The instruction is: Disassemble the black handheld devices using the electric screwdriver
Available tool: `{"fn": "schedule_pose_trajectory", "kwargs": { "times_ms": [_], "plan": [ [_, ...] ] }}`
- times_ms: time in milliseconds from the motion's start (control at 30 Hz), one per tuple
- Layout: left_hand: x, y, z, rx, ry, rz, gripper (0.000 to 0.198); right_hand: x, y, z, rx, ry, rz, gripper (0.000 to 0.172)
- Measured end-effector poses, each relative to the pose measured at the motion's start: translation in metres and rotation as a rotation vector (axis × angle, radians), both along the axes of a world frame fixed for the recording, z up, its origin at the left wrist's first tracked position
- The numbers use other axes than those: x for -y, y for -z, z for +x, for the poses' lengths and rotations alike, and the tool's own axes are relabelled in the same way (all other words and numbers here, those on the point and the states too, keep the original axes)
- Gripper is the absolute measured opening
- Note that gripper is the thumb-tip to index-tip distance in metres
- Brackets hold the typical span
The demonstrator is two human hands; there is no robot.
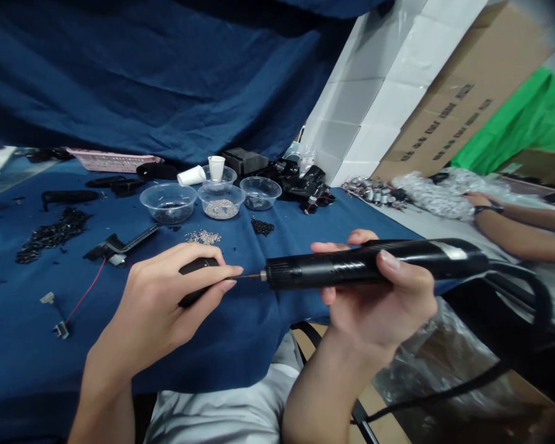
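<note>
My right hand [379, 302] is wrapped round a black electric screwdriver [374, 264], held level with its bit pointing left. My left hand [166, 296] grips a small black plastic part [195, 267] and its fingertips pinch at the tip of the bit, where something too small to make out may sit. Both hands hover over the near edge of a table covered in blue cloth [37, 351]. A black cable [531, 308] runs from the tool's rear down to the right.
Three clear bowls [169, 202] with small metal and black pieces stand mid-table, with white paper cups [216, 166] behind. Loose screws [203, 236], black parts [50, 234] and a red-wired piece [106, 250] lie around. Another person's arm [513, 216] rests at right, near cardboard boxes [462, 92].
</note>
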State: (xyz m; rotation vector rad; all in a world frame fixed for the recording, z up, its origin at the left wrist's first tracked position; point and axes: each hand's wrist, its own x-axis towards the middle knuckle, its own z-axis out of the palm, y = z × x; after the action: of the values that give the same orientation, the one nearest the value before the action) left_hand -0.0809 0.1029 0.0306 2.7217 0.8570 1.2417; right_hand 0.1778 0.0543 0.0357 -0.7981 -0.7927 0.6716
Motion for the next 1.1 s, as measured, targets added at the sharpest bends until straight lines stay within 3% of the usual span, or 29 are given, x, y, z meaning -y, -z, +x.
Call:
{"fn": "schedule_pose_trajectory", "kwargs": {
  "times_ms": [200, 300, 500, 633, 700, 833, 967, 1100],
  "plan": [
    [0.008, -0.003, 0.008, 0.105, 0.134, -0.055, 0.025, -0.009, 0.005, -0.021, -0.238, 0.240, 0.099, 0.021],
    [0.012, -0.004, 0.015, 0.148, 0.203, -0.064, 0.026, -0.006, 0.005, -0.034, -0.466, 0.106, 0.234, 0.022],
    [0.012, -0.001, 0.025, 0.119, 0.201, 0.007, 0.020, 0.006, 0.003, -0.035, -0.914, -0.187, 0.533, 0.017],
    [0.006, 0.004, 0.026, 0.192, 0.170, 0.017, 0.036, 0.009, 0.000, -0.025, -1.066, -0.241, 0.643, 0.008],
    [0.005, 0.006, 0.026, 0.305, 0.205, -0.002, 0.027, 0.013, -0.004, -0.022, -1.110, -0.230, 0.685, 0.005],
    [0.017, 0.010, 0.033, 0.580, 0.282, -0.257, 0.001, 0.027, -0.011, -0.026, -1.098, -0.159, 0.703, 0.005],
    [0.033, 0.010, 0.042, 0.678, 0.347, -0.585, 0.015, 0.039, -0.010, -0.033, -0.854, -0.043, 0.609, 0.019],
    [0.035, 0.005, 0.044, 0.701, 0.329, -0.749, 0.021, 0.050, 0.000, -0.029, -0.572, 0.018, 0.444, 0.026]
  ]
}}
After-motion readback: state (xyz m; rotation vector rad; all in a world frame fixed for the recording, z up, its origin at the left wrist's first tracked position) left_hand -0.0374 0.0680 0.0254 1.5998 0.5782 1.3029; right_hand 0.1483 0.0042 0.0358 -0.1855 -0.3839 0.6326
